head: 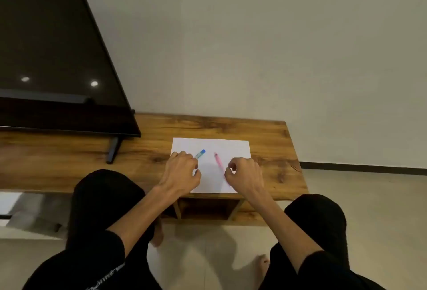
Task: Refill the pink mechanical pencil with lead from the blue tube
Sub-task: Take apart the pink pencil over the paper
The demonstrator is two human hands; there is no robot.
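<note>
A blue lead tube [200,153] lies tilted on a white sheet of paper [231,148]; its near end is hidden behind the knuckles of my left hand [181,174]. The pink mechanical pencil [218,161] lies on the same sheet, tip pointing away, and its near end runs under my right hand [245,177]. Both hands rest on the paper with fingers curled loosely, thumb near forefinger. Neither hand visibly grips anything. The tube and pencil lie a short gap apart between the two hands.
The paper lies on a low wooden table [272,137] against a pale wall. A large dark screen [46,58] on a stand [113,151] fills the table's left side. My knees in black trousers [104,197] are in front of the table, over a tiled floor.
</note>
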